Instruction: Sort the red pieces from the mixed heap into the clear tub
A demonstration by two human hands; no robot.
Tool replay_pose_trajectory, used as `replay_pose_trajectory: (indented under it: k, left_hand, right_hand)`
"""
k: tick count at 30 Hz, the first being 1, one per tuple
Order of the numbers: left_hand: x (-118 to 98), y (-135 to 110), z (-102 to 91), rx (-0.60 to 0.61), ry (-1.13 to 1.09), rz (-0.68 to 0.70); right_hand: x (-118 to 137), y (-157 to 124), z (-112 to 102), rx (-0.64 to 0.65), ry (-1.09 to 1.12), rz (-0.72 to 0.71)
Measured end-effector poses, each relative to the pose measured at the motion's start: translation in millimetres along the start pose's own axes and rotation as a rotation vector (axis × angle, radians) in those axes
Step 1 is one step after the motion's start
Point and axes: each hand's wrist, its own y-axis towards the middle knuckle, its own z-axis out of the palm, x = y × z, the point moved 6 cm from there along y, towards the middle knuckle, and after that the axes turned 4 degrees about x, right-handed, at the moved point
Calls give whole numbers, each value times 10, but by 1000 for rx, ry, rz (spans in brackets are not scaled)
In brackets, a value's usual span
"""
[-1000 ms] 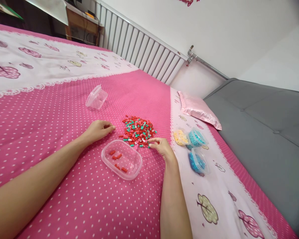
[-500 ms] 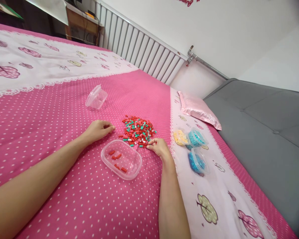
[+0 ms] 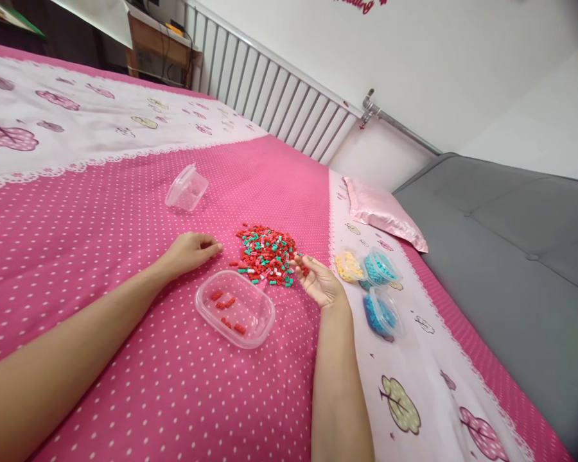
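1. The right hand [image 3: 320,282] has turned, its palm now more exposed, and its fingertips sit slightly higher along the right edge of the brick pile [image 3: 266,253].
2. Its fingers are bent near red pieces; whether they grip any, I cannot tell.
3. The left hand [image 3: 187,252] stays put on the bed [image 3: 173,398], loosely curled, thumb apart from the fingers, left of the pile.
4. The pile remains between the hands.
5. The clear container [image 3: 253,308] just before it holds the same few red bricks.

A bedroom: dotted bedspread [image 3: 101,224], pillow [image 3: 384,215], padded headboard [image 3: 515,263]
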Motion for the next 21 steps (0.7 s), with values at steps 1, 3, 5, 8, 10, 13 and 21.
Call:
replay_pose_trajectory:
  k: [1, 3, 5, 8, 10, 13, 21]
  left_hand:
    - [-3, -1, -1, 0, 2, -1]
    - [-9, -2, -3, 1, 5, 0]
    - [-10, -1, -2, 1, 8, 0]
    - [-6, 4, 1, 0, 11, 2]
    - [1, 7, 4, 0, 16, 2]
    - [9, 4, 12, 7, 18, 5]
    - [4, 5, 16, 8, 19, 5]
  right_hand:
    - [-19, 10, 0, -3, 136, 41]
    - [-58, 29, -13, -25, 337, 121]
    - [-78, 42, -32, -46, 452, 167]
    - [-63, 53, -65, -62, 525, 154]
    - [-39, 55, -86, -75, 525, 121]
    - [-3, 56, -118, -111, 524, 70]
    - [46, 58, -248, -272, -28, -136]
